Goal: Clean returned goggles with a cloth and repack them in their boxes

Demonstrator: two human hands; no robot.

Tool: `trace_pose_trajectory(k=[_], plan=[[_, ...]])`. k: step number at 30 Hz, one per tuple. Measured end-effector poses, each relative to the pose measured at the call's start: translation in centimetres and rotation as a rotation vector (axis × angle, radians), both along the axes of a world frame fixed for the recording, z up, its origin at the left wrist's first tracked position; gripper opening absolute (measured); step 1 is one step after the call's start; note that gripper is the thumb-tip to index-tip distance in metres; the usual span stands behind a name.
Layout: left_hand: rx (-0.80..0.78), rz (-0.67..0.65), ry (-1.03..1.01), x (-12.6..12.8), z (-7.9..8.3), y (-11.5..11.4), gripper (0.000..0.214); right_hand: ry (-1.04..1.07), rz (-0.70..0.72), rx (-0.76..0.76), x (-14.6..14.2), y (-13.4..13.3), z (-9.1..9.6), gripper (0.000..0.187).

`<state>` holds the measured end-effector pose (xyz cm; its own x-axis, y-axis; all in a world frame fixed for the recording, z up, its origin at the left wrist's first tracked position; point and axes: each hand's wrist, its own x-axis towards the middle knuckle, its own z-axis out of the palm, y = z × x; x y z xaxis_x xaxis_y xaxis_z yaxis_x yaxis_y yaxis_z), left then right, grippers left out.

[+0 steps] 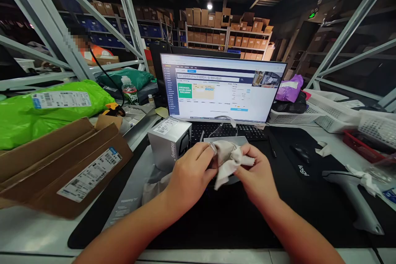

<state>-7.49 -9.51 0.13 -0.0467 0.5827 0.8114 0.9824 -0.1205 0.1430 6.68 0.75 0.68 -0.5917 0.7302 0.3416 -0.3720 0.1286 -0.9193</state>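
Observation:
Both my hands meet over the black desk mat point(235, 214), in front of the keyboard point(229, 131). My left hand point(189, 173) and my right hand point(256, 175) are both closed on a crumpled off-white cloth point(228, 157). Beneath the cloth something dark is partly hidden; I cannot make it out. A small grey product box point(169, 143) stands just left of my left hand. Behind the keyboard, the monitor point(221, 88) shows a form page.
An open cardboard box point(62, 165) and a green parcel bag point(46, 107) lie at the left. A water bottle point(129, 90) stands behind them. A handheld scanner point(352, 198), a mouse point(299, 152) and white baskets point(340, 115) are at the right. A person sits far left.

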Motion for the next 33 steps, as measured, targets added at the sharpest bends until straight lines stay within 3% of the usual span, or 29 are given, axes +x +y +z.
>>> trace_pose_trajectory(k=[5, 11, 14, 17, 24, 30, 33], plan=[[0.003, 0.043, 0.167, 0.4, -0.6, 0.3, 0.016, 0.002, -0.176, -0.045, -1.4, -0.6, -1.4, 0.045], [0.091, -0.113, 0.241, 0.2, -1.1, 1.2, 0.018, 0.137, 0.103, -0.454, -0.2, 2.5, 1.2, 0.055], [0.127, -0.135, 0.264, 0.3, -1.4, 1.4, 0.022, 0.129, 0.091, -0.537, 0.2, 3.4, 2.0, 0.044], [0.150, -0.102, 0.232, 0.4, -1.6, 1.3, 0.021, 0.150, 0.060, -0.488, -0.3, 2.6, 1.3, 0.036], [0.098, -0.068, 0.101, -0.4, -1.1, 1.0, 0.019, 0.021, -0.075, -0.105, -1.3, 0.2, -0.8, 0.045], [0.110, -0.174, 0.128, -0.5, -1.3, 1.6, 0.015, 0.125, 0.112, -0.399, 0.2, 2.9, 1.2, 0.047], [0.138, -0.187, 0.175, -0.5, -1.4, 1.9, 0.015, 0.115, 0.280, -0.424, 0.9, 3.9, 2.1, 0.047]])
